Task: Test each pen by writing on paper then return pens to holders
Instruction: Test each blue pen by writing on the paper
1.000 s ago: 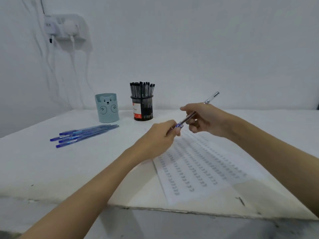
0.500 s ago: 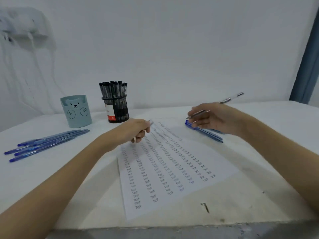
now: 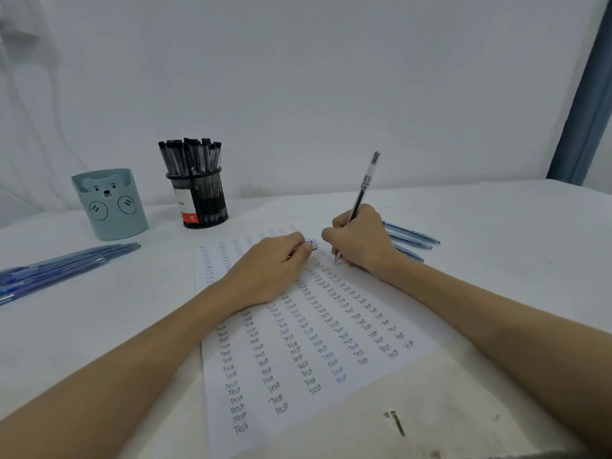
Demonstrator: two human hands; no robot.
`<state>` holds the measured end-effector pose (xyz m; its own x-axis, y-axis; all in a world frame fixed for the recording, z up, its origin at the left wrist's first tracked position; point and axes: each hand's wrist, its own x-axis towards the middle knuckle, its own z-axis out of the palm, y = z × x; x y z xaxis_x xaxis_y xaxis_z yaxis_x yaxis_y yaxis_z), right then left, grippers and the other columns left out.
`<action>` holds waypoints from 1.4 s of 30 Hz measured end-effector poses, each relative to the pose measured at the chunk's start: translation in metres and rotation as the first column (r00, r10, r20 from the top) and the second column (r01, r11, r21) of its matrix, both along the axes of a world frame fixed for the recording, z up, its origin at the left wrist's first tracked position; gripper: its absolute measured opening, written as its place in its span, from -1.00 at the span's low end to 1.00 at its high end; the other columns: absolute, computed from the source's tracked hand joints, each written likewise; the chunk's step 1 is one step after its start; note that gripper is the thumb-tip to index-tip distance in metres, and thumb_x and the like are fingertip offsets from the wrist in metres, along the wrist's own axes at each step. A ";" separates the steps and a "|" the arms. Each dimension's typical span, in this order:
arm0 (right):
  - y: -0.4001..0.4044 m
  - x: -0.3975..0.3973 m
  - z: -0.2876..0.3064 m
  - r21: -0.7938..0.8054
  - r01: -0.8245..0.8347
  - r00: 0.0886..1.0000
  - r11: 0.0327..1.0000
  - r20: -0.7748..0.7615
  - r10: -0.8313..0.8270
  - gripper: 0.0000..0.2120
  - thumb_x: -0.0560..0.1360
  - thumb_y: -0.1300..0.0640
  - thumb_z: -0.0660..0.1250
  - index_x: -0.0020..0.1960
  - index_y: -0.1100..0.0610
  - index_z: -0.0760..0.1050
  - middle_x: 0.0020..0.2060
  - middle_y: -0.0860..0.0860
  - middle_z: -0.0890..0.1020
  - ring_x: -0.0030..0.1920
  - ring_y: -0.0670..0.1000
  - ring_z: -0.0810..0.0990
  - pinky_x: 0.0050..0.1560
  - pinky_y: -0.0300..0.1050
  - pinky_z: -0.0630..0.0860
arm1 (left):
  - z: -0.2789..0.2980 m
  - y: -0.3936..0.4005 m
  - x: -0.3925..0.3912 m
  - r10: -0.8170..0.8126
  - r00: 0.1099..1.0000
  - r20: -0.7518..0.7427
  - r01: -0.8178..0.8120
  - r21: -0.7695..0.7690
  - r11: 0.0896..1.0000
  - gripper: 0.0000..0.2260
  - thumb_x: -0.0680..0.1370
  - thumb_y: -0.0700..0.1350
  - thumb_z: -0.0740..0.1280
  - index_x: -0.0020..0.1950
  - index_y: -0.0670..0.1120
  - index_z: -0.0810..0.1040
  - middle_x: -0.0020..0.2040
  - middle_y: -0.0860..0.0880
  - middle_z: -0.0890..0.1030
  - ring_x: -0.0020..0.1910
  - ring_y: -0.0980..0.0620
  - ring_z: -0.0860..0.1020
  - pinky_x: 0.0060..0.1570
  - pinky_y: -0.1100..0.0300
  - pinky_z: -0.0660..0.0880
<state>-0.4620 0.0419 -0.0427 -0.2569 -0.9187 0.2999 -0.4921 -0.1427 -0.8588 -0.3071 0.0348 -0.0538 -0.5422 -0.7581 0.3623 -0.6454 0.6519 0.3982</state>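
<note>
The right hand pinched a clear-barrelled pen in a writing grip, barrel tilted away, tip touching the paper. The left hand rested knuckles-up on the sheet, fingers curled round a small pen cap. Blue pens lay at left and beside the right wrist. A mesh holder of black pens stood beside the bear cup.
</note>
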 end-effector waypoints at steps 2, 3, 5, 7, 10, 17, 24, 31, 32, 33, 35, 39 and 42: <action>0.000 -0.001 0.000 -0.011 0.008 1.000 1.000 0.015 -0.007 -0.75 0.35 0.33 0.26 -0.42 0.14 0.27 -0.65 -0.04 0.44 -0.73 -0.13 0.32 -0.66 -0.35 0.24 | -0.001 -0.002 0.000 -0.005 1.000 0.003 0.005 -0.008 1.000 -0.67 0.63 0.04 0.06 -0.22 -0.13 0.36 -0.33 -0.02 0.44 -0.31 0.00 0.40 -0.21 0.05 0.37; 0.000 -0.001 0.000 -0.015 0.009 1.000 1.000 0.019 -0.008 -0.75 0.35 0.33 0.26 -0.42 0.15 0.27 -0.64 -0.02 0.44 -0.74 -0.13 0.31 -0.66 -0.35 0.24 | -0.002 -0.003 0.000 -0.007 1.000 0.003 0.007 -0.016 1.000 -0.66 0.63 0.04 0.06 -0.20 -0.15 0.37 -0.32 -0.03 0.45 -0.30 -0.01 0.41 -0.20 0.05 0.37; 0.000 -0.001 0.000 -0.022 0.005 1.000 1.000 0.009 -0.005 -0.72 0.35 0.35 0.24 -0.46 0.15 0.25 -0.71 -0.07 0.39 -0.71 -0.11 0.32 -0.64 -0.34 0.25 | -0.002 -0.004 0.000 -0.010 1.000 -0.007 0.010 -0.020 1.000 -0.66 0.63 0.04 0.06 -0.18 -0.18 0.39 -0.29 -0.07 0.48 -0.27 -0.05 0.44 -0.19 0.05 0.38; 0.001 -0.001 -0.001 -0.020 -0.003 1.000 1.000 -0.018 0.003 -0.67 0.35 0.36 0.23 -0.50 0.13 0.21 -0.73 -0.11 0.34 -0.65 -0.04 0.35 -0.63 -0.32 0.27 | -0.003 -0.005 0.001 -0.016 1.000 -0.017 0.016 -0.015 1.000 -0.65 0.63 0.04 0.07 -0.15 -0.19 0.40 -0.25 -0.12 0.52 -0.23 -0.08 0.47 -0.17 0.04 0.39; 0.002 0.001 -0.001 -0.019 -0.024 0.998 1.000 -0.065 0.023 -0.65 0.38 0.34 0.24 -0.46 0.09 0.19 -0.77 -0.17 0.29 -0.58 -0.03 0.42 -0.66 -0.34 0.24 | -0.003 -0.004 0.000 -0.019 1.000 -0.017 0.019 -0.016 1.000 -0.64 0.63 0.05 0.06 -0.12 -0.21 0.42 -0.21 -0.15 0.55 -0.20 -0.10 0.48 -0.13 0.02 0.41; 0.003 0.001 0.000 -0.064 -0.019 0.997 0.998 -0.070 0.015 -0.62 0.36 0.38 0.20 -0.51 0.12 0.12 -0.69 -0.08 0.23 -0.48 0.09 0.38 -0.58 -0.29 0.23 | -0.002 -0.003 0.000 -0.012 1.000 -0.004 0.012 0.002 1.000 -0.65 0.63 0.03 0.07 -0.13 -0.22 0.40 -0.26 -0.11 0.50 -0.26 -0.04 0.41 -0.20 0.10 0.35; 0.002 0.001 0.000 -0.017 -0.002 0.996 1.000 -0.089 0.000 -0.66 0.39 0.34 0.24 -0.48 0.13 0.21 -0.69 -0.10 0.36 -0.63 -0.03 0.36 -0.67 -0.35 0.21 | -0.002 -0.003 0.001 -0.011 0.999 -0.032 0.012 0.026 1.000 -0.64 0.63 0.04 0.07 -0.08 -0.23 0.42 -0.16 -0.17 0.56 -0.15 -0.13 0.49 -0.12 0.04 0.40; 0.004 0.002 0.000 -0.050 0.008 0.995 0.999 -0.102 -0.013 -0.64 0.36 0.39 0.21 -0.51 0.14 0.17 -0.59 0.06 0.27 -0.55 0.06 0.36 -0.54 -0.22 0.27 | 0.000 -0.002 0.001 -0.004 0.999 -0.041 0.006 0.052 0.999 -0.64 0.63 0.04 0.06 -0.04 -0.23 0.44 -0.12 -0.18 0.57 -0.11 -0.14 0.50 -0.09 0.03 0.41; 0.003 0.001 0.000 -0.040 0.010 0.995 0.999 -0.095 -0.014 -0.65 0.37 0.38 0.22 -0.51 0.15 0.18 -0.64 0.03 0.29 -0.58 0.04 0.36 -0.58 -0.27 0.27 | 0.000 -0.002 0.001 -0.003 0.999 -0.041 0.006 0.054 0.999 -0.65 0.63 0.04 0.06 -0.05 -0.22 0.44 -0.12 -0.18 0.57 -0.11 -0.13 0.50 -0.08 0.03 0.41; 0.004 0.001 0.000 -0.025 0.013 0.996 1.000 -0.088 -0.015 -0.66 0.38 0.37 0.23 -0.49 0.15 0.21 -0.66 0.00 0.33 -0.64 0.00 0.34 -0.62 -0.30 0.27 | 0.000 -0.002 0.001 -0.004 0.999 -0.039 0.007 0.056 0.998 -0.65 0.63 0.05 0.06 -0.05 -0.21 0.45 -0.12 -0.17 0.57 -0.11 -0.13 0.50 -0.07 0.03 0.42; 0.004 0.001 0.000 -0.016 0.021 0.996 1.000 -0.082 -0.023 -0.67 0.39 0.36 0.24 -0.49 0.16 0.25 -0.65 0.00 0.37 -0.70 -0.05 0.30 -0.66 -0.33 0.25 | 0.000 -0.002 0.001 -0.006 0.999 -0.036 0.008 0.058 0.998 -0.65 0.63 0.04 0.06 -0.06 -0.20 0.45 -0.12 -0.16 0.57 -0.11 -0.12 0.50 -0.06 0.03 0.41; 0.003 0.001 0.000 -0.035 0.050 0.994 0.998 -0.094 -0.053 -0.64 0.37 0.37 0.22 -0.53 0.14 0.22 -0.68 -0.03 0.35 -0.71 -0.07 0.27 -0.66 -0.34 0.24 | 0.000 -0.002 0.001 -0.002 0.999 -0.032 0.004 0.056 0.998 -0.66 0.63 0.04 0.06 -0.06 -0.21 0.45 -0.13 -0.17 0.56 -0.12 -0.12 0.49 -0.08 0.05 0.41; 0.004 0.002 0.001 -0.006 0.069 0.993 0.998 -0.094 -0.070 -0.71 0.40 0.34 0.25 -0.45 0.14 0.30 -0.63 -0.03 0.41 -0.72 -0.12 0.31 -0.67 -0.33 0.28 | 0.000 -0.002 0.001 -0.004 0.999 -0.033 0.005 0.054 0.999 -0.65 0.63 0.03 0.06 -0.06 -0.22 0.45 -0.13 -0.17 0.56 -0.12 -0.12 0.49 -0.08 0.04 0.41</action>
